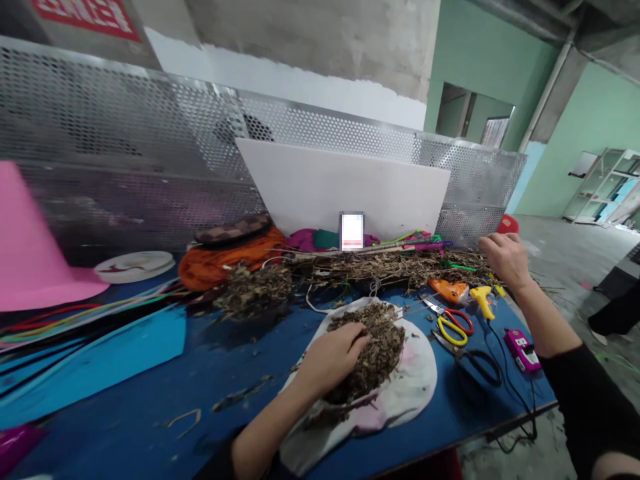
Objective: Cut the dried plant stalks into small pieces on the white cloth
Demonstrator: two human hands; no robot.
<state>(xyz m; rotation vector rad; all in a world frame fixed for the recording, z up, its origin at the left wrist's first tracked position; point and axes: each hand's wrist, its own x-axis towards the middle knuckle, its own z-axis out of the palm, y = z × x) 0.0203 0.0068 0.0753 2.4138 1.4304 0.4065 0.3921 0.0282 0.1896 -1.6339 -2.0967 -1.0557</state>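
Note:
My left hand (336,353) rests on a heap of dry crumbled leaves (383,350), its fingers bent into the heap; whether they grip any leaves is hidden. Under the heap lies a white cloth (423,360) with pale pink patches. My right hand (506,257) is raised at the far right end of the table, its fingers curled, beside a red object (508,224). What it holds, if anything, I cannot make out. Dry stems (390,268) lie in a long bundle to the left of it.
Scissors with red (463,322), yellow (451,331) and black handles (480,367), a yellow glue gun (483,302) and a purple box (523,350) with a cable lie at the right. An orange cloth (220,263), blue sheet (135,347) and pink cone (35,253) are left. A white board (350,187) stands behind.

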